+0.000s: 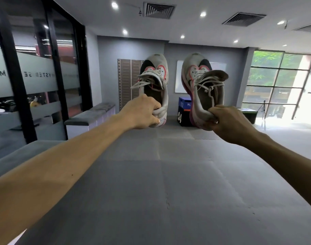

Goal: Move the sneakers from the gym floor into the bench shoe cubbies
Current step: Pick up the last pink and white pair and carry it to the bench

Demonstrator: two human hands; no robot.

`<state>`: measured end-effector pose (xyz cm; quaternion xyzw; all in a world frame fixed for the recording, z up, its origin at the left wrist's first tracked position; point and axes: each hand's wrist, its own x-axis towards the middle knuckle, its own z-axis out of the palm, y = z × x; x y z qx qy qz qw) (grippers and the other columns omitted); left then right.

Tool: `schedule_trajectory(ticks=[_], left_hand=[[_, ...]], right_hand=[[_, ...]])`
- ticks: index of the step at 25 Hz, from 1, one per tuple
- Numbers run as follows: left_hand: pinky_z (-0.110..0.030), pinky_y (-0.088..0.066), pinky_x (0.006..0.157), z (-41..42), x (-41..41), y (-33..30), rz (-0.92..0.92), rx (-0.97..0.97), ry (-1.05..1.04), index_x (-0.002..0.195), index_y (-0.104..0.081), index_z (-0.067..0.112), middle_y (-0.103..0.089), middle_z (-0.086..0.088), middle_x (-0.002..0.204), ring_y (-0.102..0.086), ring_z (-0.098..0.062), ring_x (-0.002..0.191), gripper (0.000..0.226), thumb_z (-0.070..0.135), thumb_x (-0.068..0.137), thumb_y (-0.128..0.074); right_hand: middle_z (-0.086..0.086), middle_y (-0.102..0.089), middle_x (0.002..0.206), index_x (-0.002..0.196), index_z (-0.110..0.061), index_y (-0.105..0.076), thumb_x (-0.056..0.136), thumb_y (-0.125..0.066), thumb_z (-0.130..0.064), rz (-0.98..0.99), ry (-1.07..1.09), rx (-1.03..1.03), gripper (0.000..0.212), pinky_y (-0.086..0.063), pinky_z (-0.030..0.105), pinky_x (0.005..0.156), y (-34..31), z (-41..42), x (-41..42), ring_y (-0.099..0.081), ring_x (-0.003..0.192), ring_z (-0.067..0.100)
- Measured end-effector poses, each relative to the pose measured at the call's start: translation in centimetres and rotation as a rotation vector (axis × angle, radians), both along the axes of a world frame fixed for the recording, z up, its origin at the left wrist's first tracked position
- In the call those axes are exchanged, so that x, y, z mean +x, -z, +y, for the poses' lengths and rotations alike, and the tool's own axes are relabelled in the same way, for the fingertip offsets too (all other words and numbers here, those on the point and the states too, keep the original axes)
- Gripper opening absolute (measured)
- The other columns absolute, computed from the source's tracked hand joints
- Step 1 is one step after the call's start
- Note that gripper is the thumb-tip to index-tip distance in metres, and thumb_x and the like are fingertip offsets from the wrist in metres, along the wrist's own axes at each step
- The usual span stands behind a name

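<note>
I hold two white sneakers with pink trim and loose laces out in front of me, toes pointing away and up. My left hand (144,113) grips the heel of the left sneaker (155,76). My right hand (229,122) grips the heel of the right sneaker (198,80), whose tongue flops to the right. Both shoes are off the grey gym floor (168,174). The bench (91,115), grey-cushioned with a white base, runs along the left wall ahead; its cubby openings are not visible from here.
A glass wall with black frames (27,82) lines the left side. A black and blue plyo box (184,112) stands at the far wall behind the shoes. A tripod (262,110) and a dark box (248,114) stand by the bright windows on the right.
</note>
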<state>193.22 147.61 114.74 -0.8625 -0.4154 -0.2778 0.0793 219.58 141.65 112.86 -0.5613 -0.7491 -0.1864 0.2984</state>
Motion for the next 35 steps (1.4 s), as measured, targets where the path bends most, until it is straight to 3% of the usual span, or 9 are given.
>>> schedule_trajectory(ticks=[6, 14, 18, 23, 30, 35], left_hand=[[-0.03, -0.035, 0.051, 14.7, -0.3, -0.9, -0.005, 0.006, -0.122, 0.052, -0.044, 0.016, -0.047, 0.001, 0.051, -0.04, -0.017, 0.05, 0.033, 0.018, 0.066, -0.073], [-0.031, -0.033, 0.049, 37.0, -7.0, 0.3, -0.022, 0.0, -0.258, 0.051, -0.039, 0.013, -0.039, 0.001, 0.048, -0.034, -0.016, 0.048, 0.035, 0.014, 0.065, -0.072], [-0.033, -0.036, 0.051, 48.0, -11.9, -0.4, -0.004, 0.01, -0.374, 0.055, -0.044, 0.01, -0.043, -0.001, 0.05, -0.037, -0.017, 0.05, 0.03, 0.013, 0.066, -0.072], [-0.028, -0.032, 0.048, 57.6, -17.4, -0.4, 0.005, 0.029, -0.47, 0.053, -0.046, 0.013, -0.044, 0.002, 0.049, -0.04, -0.015, 0.049, 0.028, 0.015, 0.065, -0.072], [-0.033, -0.037, 0.051, 70.1, -25.6, 0.9, -0.003, 0.004, -0.759, 0.055, -0.045, 0.012, -0.046, 0.0, 0.051, -0.044, -0.021, 0.052, 0.03, 0.015, 0.066, -0.072], [-0.027, -0.024, 0.048, 77.9, -31.1, 0.4, -0.038, 0.031, -0.958, 0.053, -0.042, 0.016, -0.045, 0.003, 0.049, -0.04, -0.014, 0.048, 0.036, 0.016, 0.066, -0.075]], right_hand=[[-0.007, -0.048, 0.067, 0.058, -0.029, -0.042, 0.079, -0.063, -0.029, 0.05, -0.134, -0.031, 0.03, -0.039, 0.035, 0.057, -1.5, 17.6, 0.0, -0.046, 0.059, 0.022], [-0.002, -0.052, 0.072, 0.07, -0.017, -0.056, 0.081, -0.067, -0.033, 0.007, -0.293, 0.001, 0.022, -0.041, 0.036, 0.057, 0.3, 44.2, -6.2, -0.051, 0.063, 0.027], [-0.003, -0.046, 0.066, 0.064, -0.019, -0.051, 0.08, -0.067, -0.032, 0.026, -0.38, 0.023, 0.026, -0.037, 0.034, 0.055, 0.2, 57.8, -11.0, -0.048, 0.06, 0.029], [-0.001, -0.05, 0.066, 0.066, -0.016, -0.057, 0.076, -0.065, -0.038, 0.053, -0.516, 0.027, 0.026, -0.042, 0.036, 0.056, 0.6, 71.4, -17.2, -0.049, 0.06, 0.029], [-0.003, -0.046, 0.062, 0.058, -0.02, -0.044, 0.078, -0.071, -0.031, 0.002, -0.804, 0.028, 0.036, -0.036, 0.033, 0.055, 0.8, 90.2, -28.4, -0.047, 0.056, 0.028], [0.001, -0.047, 0.064, 0.062, -0.019, -0.045, 0.078, -0.072, -0.022, -0.048, -1.023, 0.068, 0.032, -0.035, 0.034, 0.053, -0.3, 102.7, -37.7, -0.045, 0.058, 0.028]])
